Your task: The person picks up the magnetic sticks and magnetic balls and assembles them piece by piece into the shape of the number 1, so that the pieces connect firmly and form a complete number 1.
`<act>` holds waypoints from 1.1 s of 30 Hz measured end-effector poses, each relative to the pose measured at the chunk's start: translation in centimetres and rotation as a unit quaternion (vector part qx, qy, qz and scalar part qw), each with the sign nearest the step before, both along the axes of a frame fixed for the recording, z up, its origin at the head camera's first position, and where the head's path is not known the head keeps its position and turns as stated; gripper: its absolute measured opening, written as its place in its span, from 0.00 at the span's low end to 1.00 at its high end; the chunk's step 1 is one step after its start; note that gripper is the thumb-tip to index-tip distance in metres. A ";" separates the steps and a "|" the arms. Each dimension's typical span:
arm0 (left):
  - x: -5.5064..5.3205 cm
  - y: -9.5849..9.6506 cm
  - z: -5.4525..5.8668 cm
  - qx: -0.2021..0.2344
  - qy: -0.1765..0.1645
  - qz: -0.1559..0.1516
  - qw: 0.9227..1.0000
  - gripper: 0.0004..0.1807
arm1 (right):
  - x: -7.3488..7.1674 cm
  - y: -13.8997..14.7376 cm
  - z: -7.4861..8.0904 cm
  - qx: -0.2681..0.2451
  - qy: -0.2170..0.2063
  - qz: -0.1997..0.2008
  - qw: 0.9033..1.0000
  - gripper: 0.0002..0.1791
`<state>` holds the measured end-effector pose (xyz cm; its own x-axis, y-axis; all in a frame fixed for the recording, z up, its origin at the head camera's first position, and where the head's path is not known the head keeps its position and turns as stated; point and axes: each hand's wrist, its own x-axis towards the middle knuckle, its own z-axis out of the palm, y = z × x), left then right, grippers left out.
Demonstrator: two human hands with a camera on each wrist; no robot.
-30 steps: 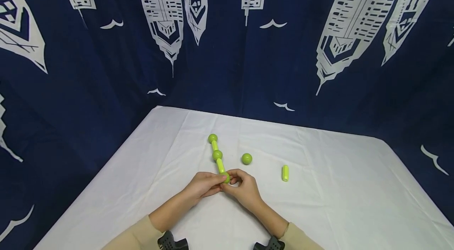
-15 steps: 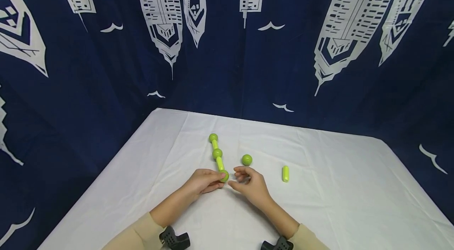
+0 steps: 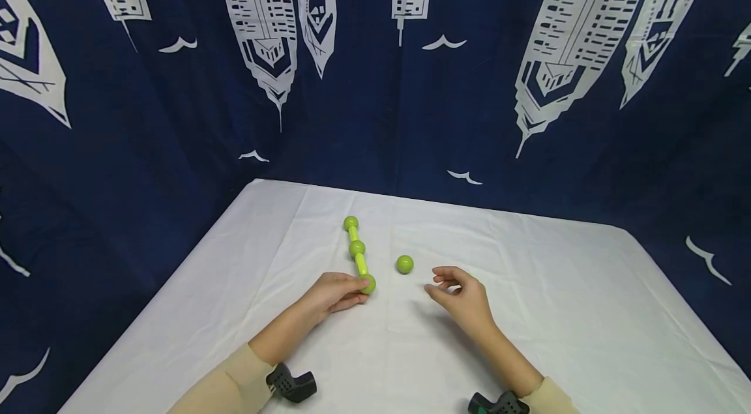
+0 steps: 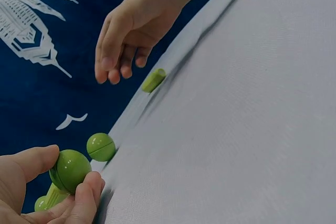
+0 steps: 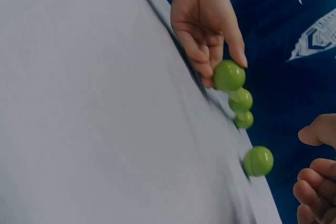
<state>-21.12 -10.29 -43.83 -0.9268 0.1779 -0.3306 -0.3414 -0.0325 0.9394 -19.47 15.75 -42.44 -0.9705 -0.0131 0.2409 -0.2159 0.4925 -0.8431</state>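
Head view shows two hands [image 3: 331, 293], four balls [image 3: 405, 264], two joined rods [image 3: 360, 264].

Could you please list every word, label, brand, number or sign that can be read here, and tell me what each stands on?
There are none: no lettering shows on the green balls, green sticks or white tablecloth.
The blue curtain bears only printed buildings and birds.
Any marks on the black wrist cameras are too small to read.

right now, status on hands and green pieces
Left hand pinching near ball of chain. Right hand empty, open. Loose ball on table, between chain and right hand. Loose peg also on table.
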 end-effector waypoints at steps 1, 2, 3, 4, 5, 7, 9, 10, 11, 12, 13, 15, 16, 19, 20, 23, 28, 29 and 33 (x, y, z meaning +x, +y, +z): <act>-0.1 0.0 0.0 0.000 0.001 0.000 1.000 0.17 | 0.0 0.4 0.1 0.001 0.001 -0.005 1.000 0.17; -0.2 0.0 0.0 0.000 0.001 0.001 1.000 0.17 | -0.1 0.7 0.1 0.002 0.000 -0.010 1.000 0.17; -0.3 0.0 0.0 -0.001 0.001 0.001 1.000 0.17 | -0.1 1.1 0.1 0.003 0.000 -0.014 1.000 0.17; -0.4 -0.1 0.0 -0.001 0.002 0.002 1.000 0.17 | -0.2 1.4 0.2 0.005 0.001 -0.019 1.000 0.17; -0.5 -0.1 -0.1 -0.001 0.002 0.002 1.000 0.17 | -0.3 1.7 0.2 0.007 0.001 -0.023 1.000 0.17; -0.7 -0.2 -0.1 -0.001 0.001 0.003 1.000 0.17 | -0.4 2.3 0.1 0.012 0.003 -0.034 0.999 0.17; -0.9 -0.3 -0.1 -0.001 0.001 0.004 1.000 0.17 | -0.5 2.9 0.1 0.017 0.006 -0.044 0.999 0.16; -1.0 -0.4 0.0 0.000 0.002 0.003 1.000 0.17 | -0.6 3.1 0.1 0.016 0.007 -0.048 0.999 0.16; -1.1 -0.4 0.0 0.000 0.002 0.004 1.000 0.17 | -0.7 3.4 0.1 0.015 0.008 -0.053 0.998 0.16; -1.2 -0.4 0.0 0.001 0.003 0.003 1.000 0.17 | -0.8 3.6 0.2 0.013 0.010 -0.057 0.998 0.16; -1.4 -0.4 0.0 0.001 0.002 0.003 1.000 0.17 | -0.9 3.9 0.2 0.010 0.010 -0.061 0.998 0.16; -1.6 -0.5 0.0 0.002 0.003 0.003 1.000 0.17 | -1.1 4.3 0.2 0.004 0.011 -0.071 0.997 0.16; -1.6 -0.5 0.0 0.002 0.004 0.002 1.000 0.18 | -1.2 4.5 0.2 0.002 0.011 -0.076 0.997 0.16; -1.9 -0.5 -0.1 -0.001 0.004 0.000 1.000 0.18 | -1.6 5.1 0.1 0.000 0.011 -0.093 0.996 0.16; -2.0 -0.5 -0.2 -0.003 0.005 0.000 1.000 0.18 | -1.7 5.3 0.1 0.003 0.011 -0.099 0.995 0.16; -2.2 -0.5 -0.3 -0.005 0.008 0.001 1.000 0.18 | -1.9 5.9 0.0 0.009 0.002 -0.113 0.994 0.17; -2.5 -0.3 -0.4 0.000 0.009 0.006 1.000 0.18 | -2.2 6.4 -0.4 0.011 -0.023 -0.132 0.991 0.17; -2.6 -0.3 -0.5 0.000 0.010 0.005 1.000 0.18 | -2.3 6.4 -0.5 0.010 -0.025 -0.134 0.991 0.17; -2.8 -0.2 -0.7 -0.001 0.014 0.007 1.000 0.17 | -2.4 6.6 -1.0 0.017 -0.027 -0.132 0.991 0.18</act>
<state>-23.91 -10.50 -44.53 -0.9380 0.1639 -0.3055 -0.3151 -0.0353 0.9484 -21.85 22.34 -43.41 -0.9528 0.2358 0.1914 -0.0300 0.5542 -0.8319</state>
